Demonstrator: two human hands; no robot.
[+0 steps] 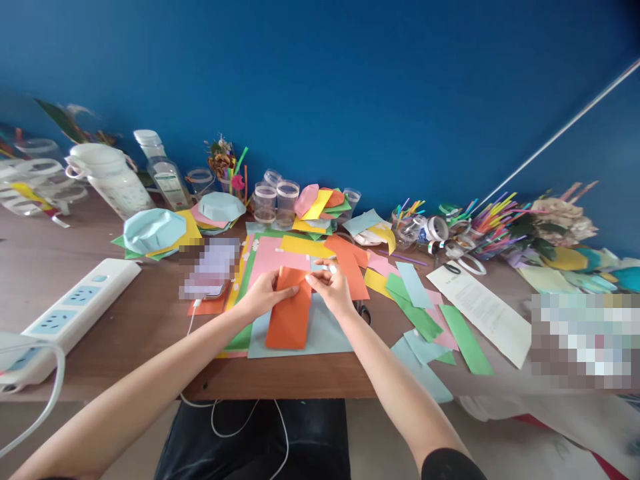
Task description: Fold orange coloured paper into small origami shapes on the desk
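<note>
Head view, and we have both hands meeting over one piece: the folded orange paper, out in front of us above the light blue sheet near the close edge of the bench. Look at how it lies! Its long axis points almost straight away from our body, far end leaning a touch to the right, with most of its length running back towards us from the fingers. Our left hand comes in from the left side and covers more of it, thumb flat across the front face, the other fingers tucked behind, so we call that one clamped on the paper. Over to our right hand, and it's all at the far end: thumb and fingertips drawn together on the upper right corner, a small pinch as we read it. So both hands are touching, neither one nearer, and the whole relation sits along that short far edge, left thumb just beside the right fingertips. Down at the near end, no finger at all; whether it rests on the blue or floats above, we can't tell. Just beyond the right hand, a second orange sheet lies on the bench.
</note>
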